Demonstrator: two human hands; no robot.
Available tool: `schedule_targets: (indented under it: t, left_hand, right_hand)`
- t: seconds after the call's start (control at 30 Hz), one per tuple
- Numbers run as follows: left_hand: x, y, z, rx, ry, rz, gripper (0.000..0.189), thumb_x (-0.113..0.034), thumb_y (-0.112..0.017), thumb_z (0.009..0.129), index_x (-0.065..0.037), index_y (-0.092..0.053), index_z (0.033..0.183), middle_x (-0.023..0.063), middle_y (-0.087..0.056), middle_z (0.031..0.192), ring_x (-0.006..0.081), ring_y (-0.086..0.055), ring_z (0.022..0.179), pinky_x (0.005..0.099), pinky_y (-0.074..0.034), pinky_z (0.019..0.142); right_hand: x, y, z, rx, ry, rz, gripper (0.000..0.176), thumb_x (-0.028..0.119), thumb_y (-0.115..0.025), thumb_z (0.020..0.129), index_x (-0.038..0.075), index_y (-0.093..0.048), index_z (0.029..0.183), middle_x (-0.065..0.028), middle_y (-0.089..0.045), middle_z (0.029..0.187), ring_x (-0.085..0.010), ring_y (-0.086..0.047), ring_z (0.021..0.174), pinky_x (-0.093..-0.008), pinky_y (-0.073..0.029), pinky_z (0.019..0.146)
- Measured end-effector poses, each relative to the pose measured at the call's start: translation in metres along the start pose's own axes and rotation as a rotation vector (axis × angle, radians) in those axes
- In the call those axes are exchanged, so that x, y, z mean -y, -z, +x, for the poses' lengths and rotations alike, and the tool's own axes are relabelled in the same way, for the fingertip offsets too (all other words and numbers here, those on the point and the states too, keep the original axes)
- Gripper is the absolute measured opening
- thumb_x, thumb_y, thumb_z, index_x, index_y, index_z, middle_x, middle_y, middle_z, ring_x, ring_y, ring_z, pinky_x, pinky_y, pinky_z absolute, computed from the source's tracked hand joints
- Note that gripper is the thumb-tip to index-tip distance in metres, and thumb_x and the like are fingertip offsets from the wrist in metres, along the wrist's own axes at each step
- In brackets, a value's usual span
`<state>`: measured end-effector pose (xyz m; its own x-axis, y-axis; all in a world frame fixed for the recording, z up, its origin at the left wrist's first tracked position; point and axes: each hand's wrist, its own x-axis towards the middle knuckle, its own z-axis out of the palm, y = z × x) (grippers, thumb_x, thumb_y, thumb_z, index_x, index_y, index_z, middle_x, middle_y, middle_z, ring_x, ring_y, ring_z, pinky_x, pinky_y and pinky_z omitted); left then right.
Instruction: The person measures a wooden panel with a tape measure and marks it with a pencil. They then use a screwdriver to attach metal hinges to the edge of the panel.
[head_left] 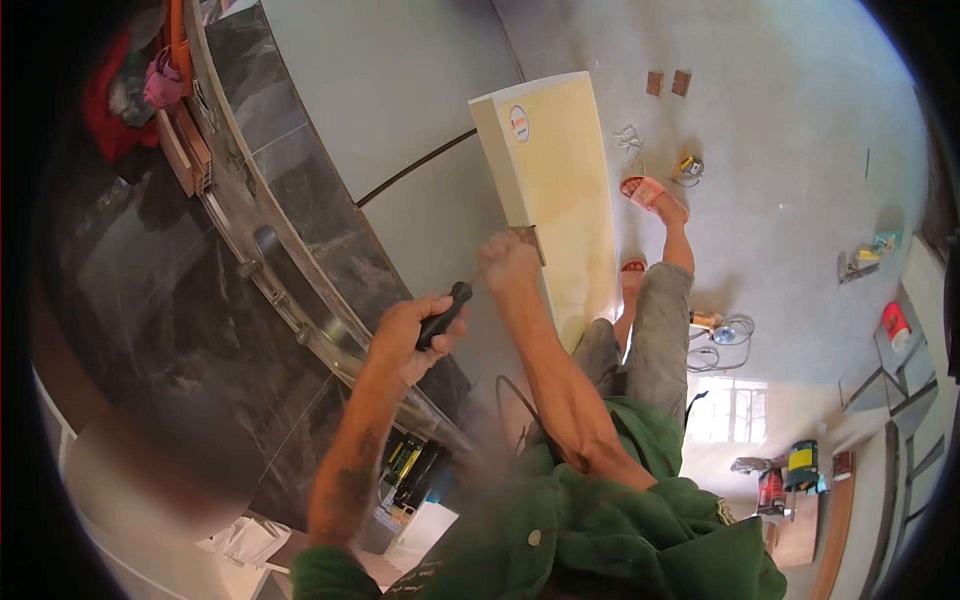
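A screwdriver with a black handle (442,316) is in my left hand (412,335), its fingers wrapped round the handle and its tip toward my right hand. My right hand (508,265) is closed at the edge of a long cream panel or box (565,170), by a small brown metal-looking plate (530,240). What its fingers grip is blurred. The cream piece bears a round white sticker (519,124) near its far end. A dark seam (415,168) crosses the grey surface left of it.
Dark marble-look tiles (150,270) and a curved metal-edged track lie left. On the floor right are a tape measure (690,168), two brown blocks, a corded tool (706,321), a red bottle (896,322) and a green-yellow container (802,466). My sandalled feet stand beside the cream piece.
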<state>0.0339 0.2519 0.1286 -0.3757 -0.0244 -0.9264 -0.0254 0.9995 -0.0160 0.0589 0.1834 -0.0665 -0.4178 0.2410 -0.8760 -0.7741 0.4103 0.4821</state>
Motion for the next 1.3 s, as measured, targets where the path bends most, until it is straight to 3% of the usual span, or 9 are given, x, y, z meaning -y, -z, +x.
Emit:
schedule_targets:
  t: [0.17, 0.3, 0.4, 0.5, 0.63, 0.77, 0.9, 1.0, 1.3]
  left_hand:
    - [0.000, -0.002, 0.000, 0.083, 0.000, 0.316, 0.034, -0.006, -0.055, 0.090, 0.009, -0.052, 0.120, 0.0171, -0.061, 0.084, 0.0212, -0.062, 0.061, 0.0289, -0.047, 0.045]
    - [0.003, 0.006, 0.010, 0.117, -1.071, 1.618, 0.040, -0.005, -0.055, 0.089, 0.008, -0.050, 0.127, 0.0159, -0.060, 0.080, 0.0236, -0.062, 0.061, 0.0315, -0.050, 0.050]
    - [0.006, 0.000, 0.007, 0.056, -1.097, 1.997, 0.039, -0.006, -0.054, 0.090, 0.007, -0.049, 0.127, 0.0158, -0.061, 0.084, 0.0216, -0.061, 0.060, 0.0303, -0.049, 0.048]
    - [0.001, -0.001, 0.005, 0.041, -1.117, 1.775, 0.039, -0.007, -0.053, 0.091, 0.006, -0.048, 0.127, 0.0157, -0.061, 0.089, 0.0197, -0.060, 0.060, 0.0291, -0.048, 0.046]
    - [-0.003, -0.012, -0.011, 0.027, -0.231, 0.503, 0.038, -0.008, -0.053, 0.092, 0.005, -0.048, 0.128, 0.0158, -0.062, 0.092, 0.0183, -0.059, 0.059, 0.0284, -0.047, 0.045]
    - [0.006, -0.002, -0.005, 0.113, -0.060, 0.177, 0.040, -0.008, -0.055, 0.091, 0.003, -0.048, 0.129, 0.0165, -0.061, 0.090, 0.0208, -0.060, 0.057, 0.0305, -0.048, 0.045]
    - [0.012, 0.001, 0.003, 0.124, -0.249, 0.653, 0.042, -0.009, -0.056, 0.089, 0.002, -0.049, 0.130, 0.0172, -0.061, 0.088, 0.0232, -0.061, 0.055, 0.0325, -0.049, 0.045]
    - [0.017, 0.009, 0.020, 0.146, -1.297, 1.558, 0.044, -0.009, -0.058, 0.088, 0.001, -0.049, 0.130, 0.0177, -0.061, 0.086, 0.0250, -0.061, 0.054, 0.0340, -0.049, 0.045]
    - [0.031, -0.004, 0.001, -0.047, -1.076, 1.934, 0.054, -0.011, -0.060, 0.086, 0.005, -0.045, 0.135, 0.0184, -0.060, 0.091, 0.0260, -0.062, 0.059, 0.0368, -0.050, 0.049]
  right_hand:
    - [-0.003, 0.010, 0.009, 0.089, 0.014, -0.038, 0.018, 0.020, -0.033, 0.100, 0.008, -0.043, 0.092, -0.0022, -0.042, 0.071, -0.0149, -0.042, 0.059, -0.0294, -0.036, 0.055]
    - [0.003, -0.005, -0.019, 0.039, 0.041, -0.100, 0.031, 0.031, -0.036, 0.100, 0.003, -0.048, 0.095, -0.0058, -0.050, 0.077, -0.0218, -0.056, 0.071, -0.0341, -0.043, 0.062]
    - [0.000, 0.003, -0.017, 0.078, 0.036, -0.067, 0.038, 0.036, -0.036, 0.099, 0.000, -0.049, 0.095, -0.0092, -0.054, 0.084, -0.0256, -0.059, 0.078, -0.0368, -0.046, 0.065]
    - [0.002, -0.009, -0.011, 0.069, 0.023, -0.031, 0.041, 0.038, -0.035, 0.100, -0.001, -0.049, 0.094, -0.0120, -0.054, 0.087, -0.0267, -0.059, 0.078, -0.0376, -0.046, 0.066]
    - [0.006, 0.000, -0.009, 0.047, -0.011, -0.029, 0.037, 0.035, -0.031, 0.099, 0.002, -0.048, 0.098, -0.0122, -0.056, 0.089, -0.0282, -0.058, 0.083, -0.0401, -0.046, 0.071]
    - [0.007, 0.004, -0.006, 0.104, 0.000, -0.085, 0.035, 0.032, -0.028, 0.099, 0.004, -0.048, 0.099, -0.0115, -0.058, 0.090, -0.0282, -0.059, 0.086, -0.0406, -0.047, 0.073]
    - [0.009, 0.006, -0.012, 0.082, 0.003, -0.092, 0.043, 0.039, -0.033, 0.101, -0.001, -0.049, 0.098, -0.0124, -0.055, 0.090, -0.0267, -0.059, 0.081, -0.0368, -0.048, 0.069]
    - [0.018, 0.005, -0.011, 0.120, -0.016, -0.101, 0.043, 0.039, -0.033, 0.101, -0.001, -0.048, 0.101, -0.0125, -0.055, 0.092, -0.0265, -0.059, 0.085, -0.0369, -0.048, 0.072]
    - [0.021, 0.011, -0.067, 0.133, -0.182, -0.520, 0.031, 0.038, -0.053, 0.098, 0.007, -0.054, 0.101, -0.0086, -0.059, 0.094, -0.0204, -0.058, 0.088, -0.0326, -0.047, 0.073]
